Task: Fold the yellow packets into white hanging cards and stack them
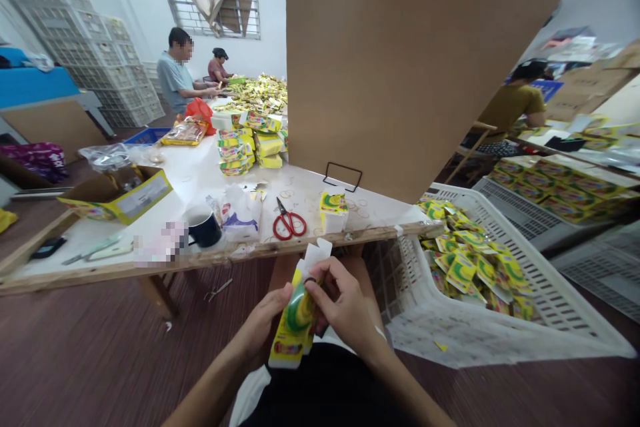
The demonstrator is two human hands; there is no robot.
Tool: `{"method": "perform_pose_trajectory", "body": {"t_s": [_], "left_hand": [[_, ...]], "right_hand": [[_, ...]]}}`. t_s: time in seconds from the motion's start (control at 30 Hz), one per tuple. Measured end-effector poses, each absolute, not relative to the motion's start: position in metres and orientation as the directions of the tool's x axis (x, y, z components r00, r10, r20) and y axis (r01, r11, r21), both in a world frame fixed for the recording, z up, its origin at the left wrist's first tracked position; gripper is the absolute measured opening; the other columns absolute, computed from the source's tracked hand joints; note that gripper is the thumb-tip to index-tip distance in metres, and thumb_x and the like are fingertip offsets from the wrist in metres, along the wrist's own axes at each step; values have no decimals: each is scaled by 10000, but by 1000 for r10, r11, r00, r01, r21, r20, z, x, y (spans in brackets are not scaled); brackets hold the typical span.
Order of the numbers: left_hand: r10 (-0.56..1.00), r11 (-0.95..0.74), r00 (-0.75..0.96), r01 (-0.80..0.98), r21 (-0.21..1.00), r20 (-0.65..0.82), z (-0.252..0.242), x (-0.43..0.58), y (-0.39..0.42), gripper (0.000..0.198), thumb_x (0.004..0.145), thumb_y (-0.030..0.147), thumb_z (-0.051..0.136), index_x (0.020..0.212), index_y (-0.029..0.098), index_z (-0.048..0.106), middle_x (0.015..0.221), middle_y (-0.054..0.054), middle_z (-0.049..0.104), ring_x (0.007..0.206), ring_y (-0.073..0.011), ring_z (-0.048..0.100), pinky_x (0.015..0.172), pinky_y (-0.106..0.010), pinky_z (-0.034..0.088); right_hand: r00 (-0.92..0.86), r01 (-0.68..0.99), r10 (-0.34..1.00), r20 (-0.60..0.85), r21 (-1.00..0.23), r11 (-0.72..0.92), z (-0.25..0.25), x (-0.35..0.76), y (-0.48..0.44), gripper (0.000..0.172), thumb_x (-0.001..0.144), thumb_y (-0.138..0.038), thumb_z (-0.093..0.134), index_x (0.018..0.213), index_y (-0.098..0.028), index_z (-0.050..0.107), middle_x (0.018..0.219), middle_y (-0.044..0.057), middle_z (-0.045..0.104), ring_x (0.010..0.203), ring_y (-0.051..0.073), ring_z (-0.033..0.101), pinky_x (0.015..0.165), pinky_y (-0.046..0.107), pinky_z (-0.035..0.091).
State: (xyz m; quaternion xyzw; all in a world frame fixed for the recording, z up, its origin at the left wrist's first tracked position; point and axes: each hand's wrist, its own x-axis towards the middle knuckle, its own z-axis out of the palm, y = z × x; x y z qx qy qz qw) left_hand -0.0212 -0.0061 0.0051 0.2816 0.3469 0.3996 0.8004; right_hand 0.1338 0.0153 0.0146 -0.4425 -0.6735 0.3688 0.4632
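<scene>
Over my lap I hold a yellow and green printed carton (295, 320), tilted, with its white end flap sticking up at the top. My left hand (265, 320) grips its left side, thumb on the front near the upper edge. The fingers of my right hand (343, 300) are closed on its upper right side, by the flap. On the table edge ahead stands a small stack of similar cartons (334, 212). Red-handled scissors (287, 221) lie to the left of that stack.
A white crate (450, 320) full of yellow packets stands at right. A large cardboard sheet (390, 80) rises behind the wooden-edged table (200, 260). A dark mug (204, 227), an open box (120, 197) and piled cartons (245, 150) occupy the table. Several people work farther off.
</scene>
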Motion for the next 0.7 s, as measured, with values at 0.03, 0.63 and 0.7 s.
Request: {"method": "perform_pose_trajectory", "body": {"t_s": [0.03,0.63,0.7], "left_hand": [[852,498,417,-463,733,-316,4,-20,-5,430,730,514,654,834,97,684,653,-75,677,583,-170,620,583,-266,473],[993,47,112,-235,971,-21,-3,-24,3,519,811,312,631,1236,218,347,1005,-74,683,870,-204,666,762,-317,522],[991,23,133,-264,964,12,0,-26,2,607,826,267,619,1300,264,239,1049,-72,671,921,-199,656,810,-329,508]], "right_hand": [[-171,231,940,296,-915,330,13,134,15,91,846,-276,547,894,-201,530,764,9,515,672,139,504,597,244,441],[-72,125,988,140,-981,148,-7,127,16,206,830,-347,576,891,-151,596,769,43,633,660,144,564,591,232,454],[-92,40,980,178,-982,182,-4,130,16,297,835,-313,574,1093,-174,530,857,46,641,711,147,584,625,237,471]]}}
